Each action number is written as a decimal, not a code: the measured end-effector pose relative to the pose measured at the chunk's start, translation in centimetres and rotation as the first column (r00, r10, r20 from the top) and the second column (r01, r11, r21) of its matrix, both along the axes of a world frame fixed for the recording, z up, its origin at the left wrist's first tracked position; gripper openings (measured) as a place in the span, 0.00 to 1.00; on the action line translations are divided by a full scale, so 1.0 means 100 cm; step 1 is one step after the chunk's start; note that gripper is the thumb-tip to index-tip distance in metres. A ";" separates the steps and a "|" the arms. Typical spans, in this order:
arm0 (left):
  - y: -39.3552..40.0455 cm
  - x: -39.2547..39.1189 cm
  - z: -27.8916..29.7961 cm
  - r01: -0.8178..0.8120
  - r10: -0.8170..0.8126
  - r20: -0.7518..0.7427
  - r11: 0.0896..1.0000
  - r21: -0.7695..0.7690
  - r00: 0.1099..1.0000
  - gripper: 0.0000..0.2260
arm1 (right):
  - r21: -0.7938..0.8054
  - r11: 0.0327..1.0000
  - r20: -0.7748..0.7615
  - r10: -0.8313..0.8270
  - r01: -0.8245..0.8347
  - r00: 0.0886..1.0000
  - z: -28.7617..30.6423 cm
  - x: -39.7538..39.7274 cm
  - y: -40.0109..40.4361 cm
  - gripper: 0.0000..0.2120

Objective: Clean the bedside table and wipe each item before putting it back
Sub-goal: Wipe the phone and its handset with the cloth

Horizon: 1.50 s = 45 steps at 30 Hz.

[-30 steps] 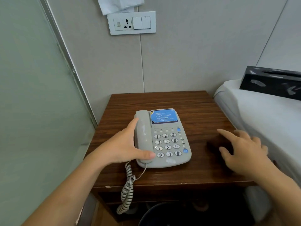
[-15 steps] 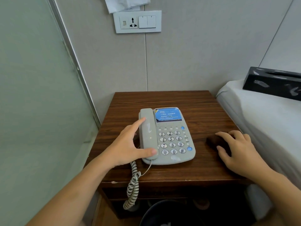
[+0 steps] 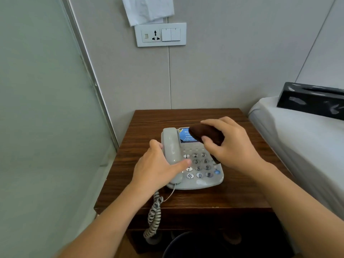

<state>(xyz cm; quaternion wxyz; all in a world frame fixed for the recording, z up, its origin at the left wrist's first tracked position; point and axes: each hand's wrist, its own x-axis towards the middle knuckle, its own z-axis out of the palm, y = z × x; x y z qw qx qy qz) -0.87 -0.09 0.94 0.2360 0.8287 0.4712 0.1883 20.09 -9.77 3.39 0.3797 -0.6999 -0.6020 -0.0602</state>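
A grey desk telephone sits near the middle of a dark wooden bedside table, its handset resting in the cradle along the phone's left side. The left hand grips that handset: the fingers curl over its outer edge while the thumb stretches across onto the keypad, near the 4 key. The left forearm reaches in from the lower left, wrist fairly straight.

The right hand holds a dark brown cloth, bunched between the thumb below and the curled fingers above. The cloth sits over the phone's blue screen label (whether it presses on the surface or hovers just above cannot be told). The right forearm comes in from the lower right, with the wrist bent so the hand angles down toward the phone.

A coiled cord hangs from the handset over the table's front edge. To the right lies a bed with a white sheet, and a black tissue box rests on it. On the wall behind, a white socket and switch panel sits under a hanging piece of white paper. A frosted glass panel stands at the left.
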 end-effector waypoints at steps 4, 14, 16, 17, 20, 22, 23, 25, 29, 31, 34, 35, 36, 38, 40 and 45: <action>0.003 -0.001 -0.004 0.024 -0.023 0.028 0.998 -0.053 0.999 0.40 | -0.136 0.972 0.060 0.202 -0.193 0.977 -0.001 -0.027 0.044 0.22; 0.006 0.000 -0.012 0.030 -0.031 -0.011 0.997 -0.072 0.999 0.33 | -0.374 0.870 0.235 0.424 -0.321 0.875 -0.004 -0.025 0.051 0.18; 0.005 0.000 -0.012 0.031 -0.034 -0.036 0.997 -0.065 0.999 0.33 | -0.397 0.856 0.231 0.443 -0.331 0.866 0.000 -0.022 0.054 0.16; 0.006 0.001 -0.012 0.036 -0.038 -0.050 0.998 -0.055 0.998 0.33 | -0.390 0.862 0.244 0.435 -0.322 0.867 0.002 -0.021 0.063 0.15; 0.007 0.001 -0.011 0.050 -0.053 -0.086 0.998 -0.029 0.995 0.34 | -0.319 0.917 0.252 0.327 -0.240 0.911 0.008 -0.015 0.100 0.13; 0.007 0.001 -0.012 0.042 -0.046 -0.088 0.998 -0.039 0.995 0.33 | -0.316 0.933 0.227 0.251 -0.172 0.941 0.008 -0.011 0.119 0.14; 0.006 0.001 -0.012 0.039 -0.043 -0.086 0.998 -0.042 0.995 0.33 | -0.315 0.936 0.220 0.232 -0.156 0.947 0.006 -0.011 0.121 0.14; 0.007 0.001 -0.011 0.037 -0.040 -0.080 0.998 -0.041 0.996 0.33 | -0.299 0.936 0.215 0.256 -0.186 0.942 0.002 -0.016 0.109 0.15; 0.011 0.001 -0.008 0.055 -0.058 -0.068 0.997 -0.049 0.996 0.32 | -0.370 0.870 0.178 0.410 -0.326 0.895 -0.001 -0.027 0.048 0.17; 0.010 0.001 -0.008 0.076 -0.079 -0.083 0.997 -0.034 0.993 0.31 | -0.416 0.849 0.192 0.432 -0.326 0.881 -0.003 -0.030 0.026 0.17; 0.007 0.001 -0.009 0.081 -0.079 -0.081 0.997 0.017 0.994 0.31 | -0.402 0.867 0.202 0.399 -0.296 0.894 0.000 -0.029 0.039 0.16; 0.007 0.001 -0.010 0.076 -0.073 -0.083 0.997 0.031 0.994 0.32 | -0.379 0.882 0.207 0.375 -0.279 0.904 0.001 -0.027 0.053 0.15; 0.006 0.001 -0.010 0.073 -0.069 -0.088 0.997 0.040 0.994 0.33 | -0.350 0.903 0.218 0.338 -0.250 0.915 0.002 -0.023 0.069 0.16; 0.004 0.001 -0.011 0.063 -0.059 -0.090 0.997 0.034 0.994 0.33 | -0.322 0.931 0.229 0.251 -0.171 0.940 0.006 -0.016 0.101 0.17; 0.003 0.000 -0.012 0.046 -0.045 -0.085 0.999 0.009 0.995 0.33 | -0.330 0.936 0.234 0.208 -0.123 0.950 0.009 -0.014 0.122 0.17; 0.007 -0.001 -0.011 0.052 -0.052 -0.077 0.999 -0.007 0.996 0.33 | -0.295 0.947 0.258 0.205 -0.125 0.944 0.000 -0.026 0.092 0.18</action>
